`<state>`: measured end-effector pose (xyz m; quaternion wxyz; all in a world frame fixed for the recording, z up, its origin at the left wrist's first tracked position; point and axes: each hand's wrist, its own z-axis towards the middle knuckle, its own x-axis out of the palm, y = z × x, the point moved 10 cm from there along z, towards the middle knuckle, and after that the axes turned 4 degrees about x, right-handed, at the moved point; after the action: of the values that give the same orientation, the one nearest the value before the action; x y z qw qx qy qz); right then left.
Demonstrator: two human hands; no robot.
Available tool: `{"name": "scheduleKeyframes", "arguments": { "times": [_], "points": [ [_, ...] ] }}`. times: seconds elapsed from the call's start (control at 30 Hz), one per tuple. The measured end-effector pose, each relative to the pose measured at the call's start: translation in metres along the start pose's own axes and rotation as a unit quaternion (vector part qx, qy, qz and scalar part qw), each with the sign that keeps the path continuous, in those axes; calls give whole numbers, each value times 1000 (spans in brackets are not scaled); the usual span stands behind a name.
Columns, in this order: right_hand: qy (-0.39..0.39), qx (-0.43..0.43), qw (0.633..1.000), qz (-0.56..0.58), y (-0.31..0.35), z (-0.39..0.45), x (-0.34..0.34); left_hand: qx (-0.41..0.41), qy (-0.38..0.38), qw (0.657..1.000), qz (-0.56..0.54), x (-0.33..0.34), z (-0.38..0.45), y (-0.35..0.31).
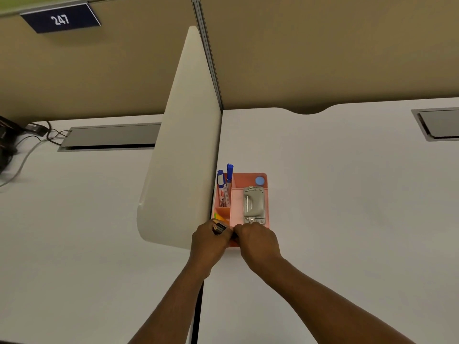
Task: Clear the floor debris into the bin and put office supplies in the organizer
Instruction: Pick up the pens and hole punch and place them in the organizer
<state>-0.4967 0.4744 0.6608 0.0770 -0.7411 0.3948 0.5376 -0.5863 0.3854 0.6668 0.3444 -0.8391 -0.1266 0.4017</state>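
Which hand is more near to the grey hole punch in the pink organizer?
Right. The right hand sits just below the hole punch, at the organizer front edge. The left hand is farther, down-left, gripping dark batteries.

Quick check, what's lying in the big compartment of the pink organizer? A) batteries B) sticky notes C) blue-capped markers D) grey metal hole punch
D: the grey metal hole punch fills the large compartment of the pink organizer; the blue-capped markers stand in the narrow left slot.

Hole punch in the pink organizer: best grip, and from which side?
Come from above and pinch the hole punch across its long side edges, mid-body. It lies flat, filling the organizer's big compartment; its near end sits by the right hand, so mid-body is freest.
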Motion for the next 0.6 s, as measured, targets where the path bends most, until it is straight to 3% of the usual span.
{"name": "scheduleKeyframes", "arguments": {
  "times": [0.27,0.6],
  "points": [
    [2,12,1000,18,-3,-2,1,14,-7,1000,-2,-10,-7,-1],
    [-186,12,978,88,-14,-63,-36,33,-45,998,-35,-31,-51,8]
  ]
}}
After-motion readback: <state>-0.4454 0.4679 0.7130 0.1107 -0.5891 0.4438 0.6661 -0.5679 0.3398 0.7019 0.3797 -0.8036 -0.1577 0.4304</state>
